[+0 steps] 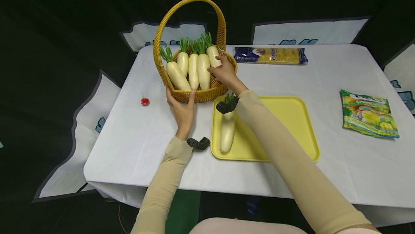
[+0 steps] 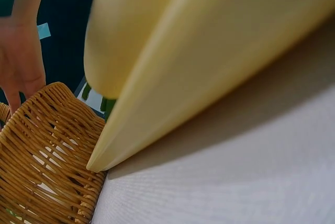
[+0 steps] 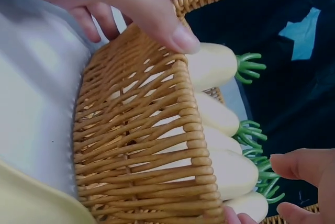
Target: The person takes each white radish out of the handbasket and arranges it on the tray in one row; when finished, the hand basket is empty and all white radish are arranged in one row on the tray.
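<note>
Several white radishes point(image 1: 203, 71) with green stems stand in a wicker basket point(image 1: 207, 95) with a tall arched handle. My left hand point(image 1: 183, 113) grips the basket's front rim, its thumb over the edge and fingers along the outer wall. My right hand point(image 1: 225, 72) reaches over the basket's right side, fingers spread around the rightmost radish point(image 1: 212, 54). In the right wrist view its fingertips point(image 3: 282, 166) are right at the green stems point(image 3: 269, 177). Another radish point(image 1: 227, 133) lies on a yellow tray point(image 1: 291, 118), partly hidden by the right wrist's camera.
A long pasta pack point(image 1: 270, 55) lies at the table's back edge. Toward the right is a green and yellow packet point(image 1: 369, 115). A small red item point(image 1: 144, 101) sits left of the basket. The right forearm crosses over the tray. White cloth point(image 1: 324, 79) covers the table.
</note>
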Action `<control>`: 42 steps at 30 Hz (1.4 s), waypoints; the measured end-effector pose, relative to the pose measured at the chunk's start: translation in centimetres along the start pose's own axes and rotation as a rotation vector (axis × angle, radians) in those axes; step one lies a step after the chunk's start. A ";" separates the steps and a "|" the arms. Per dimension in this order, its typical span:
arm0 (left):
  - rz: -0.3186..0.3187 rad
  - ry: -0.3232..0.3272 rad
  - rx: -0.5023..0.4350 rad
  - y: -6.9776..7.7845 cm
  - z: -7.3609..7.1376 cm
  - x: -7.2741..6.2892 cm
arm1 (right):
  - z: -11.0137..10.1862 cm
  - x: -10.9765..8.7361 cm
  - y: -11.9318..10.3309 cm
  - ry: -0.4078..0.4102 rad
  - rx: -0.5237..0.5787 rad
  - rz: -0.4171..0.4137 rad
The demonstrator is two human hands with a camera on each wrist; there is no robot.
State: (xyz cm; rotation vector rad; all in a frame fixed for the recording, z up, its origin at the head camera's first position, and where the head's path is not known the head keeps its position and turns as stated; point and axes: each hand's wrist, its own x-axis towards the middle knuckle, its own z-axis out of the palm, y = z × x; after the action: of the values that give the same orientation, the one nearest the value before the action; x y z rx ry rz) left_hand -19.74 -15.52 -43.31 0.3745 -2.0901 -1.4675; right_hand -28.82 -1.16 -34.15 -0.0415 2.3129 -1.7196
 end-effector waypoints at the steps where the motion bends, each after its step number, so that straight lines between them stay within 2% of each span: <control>1: 0.001 0.000 -0.001 0.0 0.0 0.0 | 0.0 0.2 -0.1 -0.012 0.001 0.008; 10: 0.014 -0.002 -0.004 -0.2 0.0 0.0 | 0.2 1.6 -0.5 -0.123 -0.097 0.097; 16: 0.027 -0.003 -0.009 -0.2 0.0 0.1 | 0.2 2.1 0.0 -0.165 -0.167 0.059; 24: 0.015 -0.013 -0.012 0.0 0.0 0.1 | 1.2 2.4 0.4 -0.155 -0.412 -0.053; 29: 0.021 0.001 -0.006 -0.1 0.0 0.0 | 1.8 2.7 1.0 -0.125 -0.508 -0.059; 35: 0.043 0.012 -0.021 -0.1 0.0 0.0 | 2.1 2.7 1.0 -0.092 -0.526 -0.043; 42: 0.041 0.013 -0.016 -0.1 0.1 0.0 | 1.8 2.6 1.2 -0.057 -0.494 -0.088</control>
State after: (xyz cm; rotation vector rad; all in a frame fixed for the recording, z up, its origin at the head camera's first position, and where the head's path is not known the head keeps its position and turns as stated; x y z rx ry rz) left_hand -19.81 -15.45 -43.40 0.3324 -2.0628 -1.4534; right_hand -30.76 -2.97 -36.21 -0.2829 2.6637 -1.1213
